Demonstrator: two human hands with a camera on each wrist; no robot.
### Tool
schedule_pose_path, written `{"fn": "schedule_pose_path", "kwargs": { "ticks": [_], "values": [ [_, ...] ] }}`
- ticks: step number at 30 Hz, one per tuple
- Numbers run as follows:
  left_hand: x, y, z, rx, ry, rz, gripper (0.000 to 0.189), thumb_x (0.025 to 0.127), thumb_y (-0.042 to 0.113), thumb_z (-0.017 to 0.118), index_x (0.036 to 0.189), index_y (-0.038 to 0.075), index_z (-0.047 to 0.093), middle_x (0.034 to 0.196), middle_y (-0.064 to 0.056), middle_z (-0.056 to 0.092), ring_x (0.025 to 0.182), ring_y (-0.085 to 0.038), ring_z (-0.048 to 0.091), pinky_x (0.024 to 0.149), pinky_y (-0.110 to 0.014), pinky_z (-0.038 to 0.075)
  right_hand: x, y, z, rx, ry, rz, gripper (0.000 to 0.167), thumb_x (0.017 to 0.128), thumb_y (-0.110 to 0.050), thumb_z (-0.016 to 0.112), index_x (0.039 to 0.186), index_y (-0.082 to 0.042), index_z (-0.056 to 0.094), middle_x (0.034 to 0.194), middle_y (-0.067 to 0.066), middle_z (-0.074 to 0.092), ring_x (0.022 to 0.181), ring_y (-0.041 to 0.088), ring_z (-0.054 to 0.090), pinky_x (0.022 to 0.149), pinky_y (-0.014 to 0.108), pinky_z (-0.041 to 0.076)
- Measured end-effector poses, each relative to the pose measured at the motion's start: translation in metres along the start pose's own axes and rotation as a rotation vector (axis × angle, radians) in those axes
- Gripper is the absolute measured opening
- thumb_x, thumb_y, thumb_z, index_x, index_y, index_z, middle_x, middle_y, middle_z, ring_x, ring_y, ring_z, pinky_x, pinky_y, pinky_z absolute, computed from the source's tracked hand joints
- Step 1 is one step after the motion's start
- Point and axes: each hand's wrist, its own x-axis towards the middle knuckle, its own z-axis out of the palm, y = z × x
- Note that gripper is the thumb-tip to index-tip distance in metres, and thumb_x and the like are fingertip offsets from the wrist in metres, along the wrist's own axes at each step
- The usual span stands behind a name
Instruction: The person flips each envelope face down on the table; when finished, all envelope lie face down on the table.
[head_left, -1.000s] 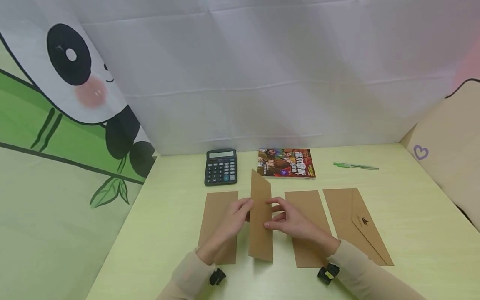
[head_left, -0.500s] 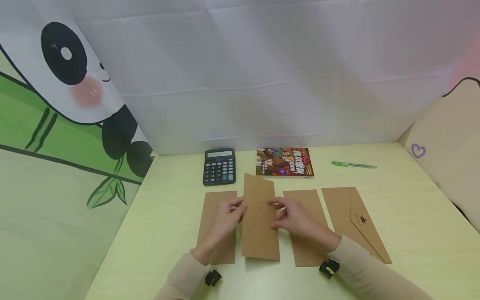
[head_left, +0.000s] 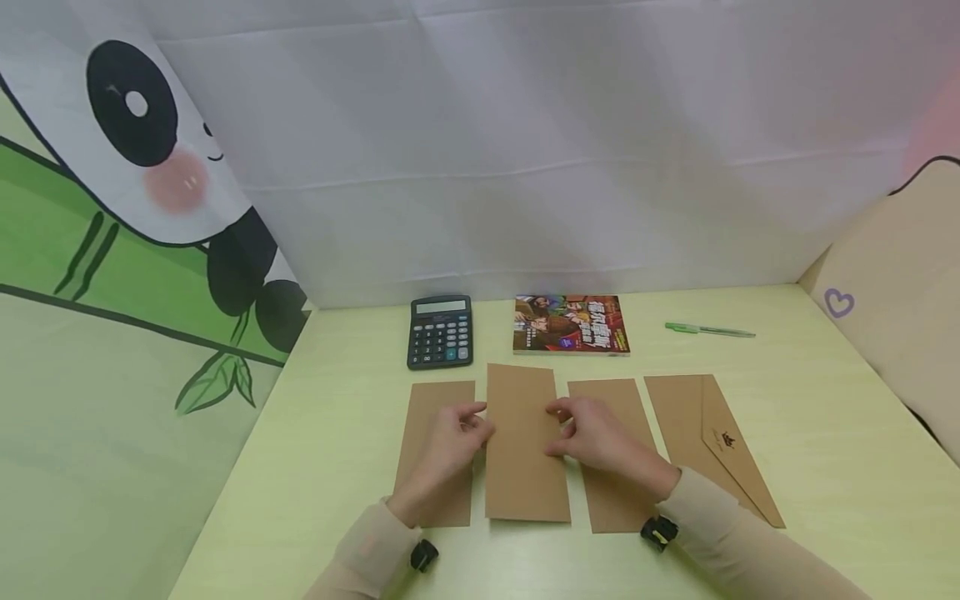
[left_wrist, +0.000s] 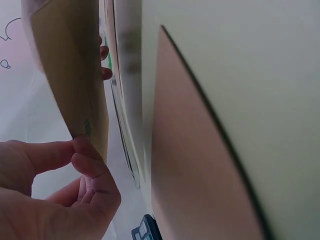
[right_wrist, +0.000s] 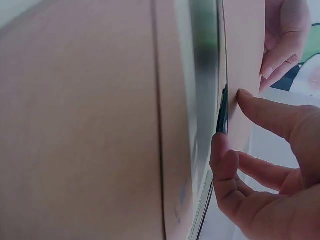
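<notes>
Between my two hands is a plain brown paper envelope (head_left: 525, 475), raised above the table with its flapless face up. My left hand (head_left: 452, 437) pinches its left edge between thumb and fingers, as the left wrist view shows of the envelope (left_wrist: 75, 75). On the opposite edge, my right hand (head_left: 596, 435) has its thumb on one face and fingers at the other. A second brown envelope (head_left: 432, 404) lies partly under my left forearm, and a third envelope (head_left: 609, 400) partly under my right hand and forearm.
Farther right lies another envelope (head_left: 678, 425), flap side up with a dark crown print. Along the back of the pale yellow table (head_left: 322, 433) are a black calculator (head_left: 441, 333), a colourful book (head_left: 570, 325) and a green pen (head_left: 708, 331). A white cloth (head_left: 525, 233) hangs behind.
The held envelope has turned from nearly edge-on to face up, and its top edge has come down. My hands have moved slightly apart, both keeping hold of it.
</notes>
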Motion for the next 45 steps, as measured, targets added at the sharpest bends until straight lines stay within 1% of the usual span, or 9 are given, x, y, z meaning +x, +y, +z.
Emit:
{"fn": "schedule_pose_path", "kwargs": {
  "ticks": [7, 14, 18, 22, 24, 29, 32, 36, 45],
  "values": [
    [-0.001, -0.002, 0.002, 0.071, -0.003, -0.003, 0.032, 0.082, 0.000, 0.069, 0.112, -0.008, 0.064, 0.076, -0.003, 0.064, 0.060, -0.013, 0.058, 0.051, -0.028, 0.048, 0.000, 0.000, 0.003, -0.055, 0.019, 0.035, 0.053, 0.070, -0.015, 0.086, 0.115, -0.001, 0.064, 0.097, 0.002, 0.063, 0.067, 0.009, 0.055, 0.064, 0.029, 0.047],
    [-0.004, -0.001, 0.003, 0.115, -0.032, -0.011, 0.037, 0.077, -0.003, 0.072, 0.113, -0.010, 0.064, 0.075, -0.002, 0.065, 0.059, -0.011, 0.058, 0.051, -0.027, 0.048, 0.000, -0.004, 0.004, -0.094, 0.026, 0.062, 0.049, 0.070, -0.015, 0.084, 0.113, 0.001, 0.065, 0.090, 0.003, 0.063, 0.075, 0.014, 0.055, 0.068, 0.031, 0.048],
    [-0.004, -0.002, 0.005, 0.126, -0.046, -0.026, 0.040, 0.075, -0.004, 0.073, 0.113, -0.010, 0.063, 0.076, -0.002, 0.064, 0.057, -0.011, 0.057, 0.049, -0.028, 0.048, -0.001, -0.005, 0.006, -0.086, 0.015, 0.066, 0.047, 0.071, -0.014, 0.084, 0.111, 0.003, 0.065, 0.087, 0.004, 0.062, 0.069, 0.012, 0.054, 0.063, 0.029, 0.047],
    [-0.006, -0.001, 0.006, 0.164, -0.071, -0.057, 0.045, 0.072, -0.004, 0.075, 0.115, -0.008, 0.063, 0.081, -0.004, 0.063, 0.056, -0.012, 0.055, 0.048, -0.028, 0.047, -0.003, -0.004, 0.006, -0.106, -0.009, 0.027, 0.025, 0.074, -0.014, 0.081, 0.089, -0.001, 0.066, 0.064, -0.003, 0.050, 0.052, 0.008, 0.044, 0.049, 0.025, 0.035],
    [-0.007, 0.001, 0.007, 0.210, -0.083, -0.067, 0.046, 0.071, -0.003, 0.077, 0.115, -0.007, 0.064, 0.085, -0.005, 0.063, 0.057, -0.012, 0.054, 0.048, -0.027, 0.046, -0.004, -0.004, 0.006, -0.133, -0.018, -0.003, 0.023, 0.074, -0.015, 0.080, 0.075, -0.005, 0.060, 0.055, -0.006, 0.037, 0.046, 0.007, 0.036, 0.045, 0.025, 0.026],
    [-0.008, 0.003, 0.007, 0.350, -0.103, -0.062, 0.045, 0.069, 0.005, 0.083, 0.111, -0.004, 0.067, 0.101, -0.011, 0.067, 0.071, -0.015, 0.055, 0.061, -0.029, 0.047, -0.003, -0.006, 0.007, -0.181, -0.026, -0.011, 0.031, 0.074, -0.019, 0.081, 0.065, -0.010, 0.053, 0.054, -0.006, 0.032, 0.046, 0.008, 0.033, 0.044, 0.025, 0.024],
    [-0.007, 0.003, 0.009, 0.394, -0.117, -0.056, 0.045, 0.070, 0.008, 0.083, 0.110, -0.004, 0.068, 0.111, -0.014, 0.066, 0.086, -0.020, 0.056, 0.075, -0.033, 0.049, -0.003, -0.009, 0.008, -0.197, -0.015, 0.013, 0.031, 0.072, -0.018, 0.082, 0.064, -0.009, 0.054, 0.056, -0.003, 0.035, 0.049, 0.011, 0.036, 0.045, 0.026, 0.027],
    [-0.007, 0.003, 0.010, 0.424, -0.122, -0.043, 0.046, 0.070, 0.009, 0.083, 0.111, -0.005, 0.067, 0.114, -0.015, 0.065, 0.104, -0.027, 0.057, 0.090, -0.041, 0.045, -0.003, -0.013, 0.010, -0.217, 0.009, 0.040, 0.032, 0.069, -0.016, 0.084, 0.064, -0.007, 0.054, 0.059, 0.000, 0.039, 0.053, 0.015, 0.039, 0.048, 0.028, 0.031],
    [-0.006, 0.005, 0.011, 0.479, -0.122, -0.028, 0.045, 0.070, 0.012, 0.083, 0.109, -0.004, 0.068, 0.112, -0.016, 0.065, 0.108, -0.030, 0.057, 0.093, -0.043, 0.043, -0.001, -0.015, 0.014, -0.248, 0.014, 0.052, 0.032, 0.067, -0.016, 0.086, 0.066, -0.006, 0.056, 0.064, 0.004, 0.044, 0.060, 0.019, 0.043, 0.053, 0.030, 0.035]
  ]
}}
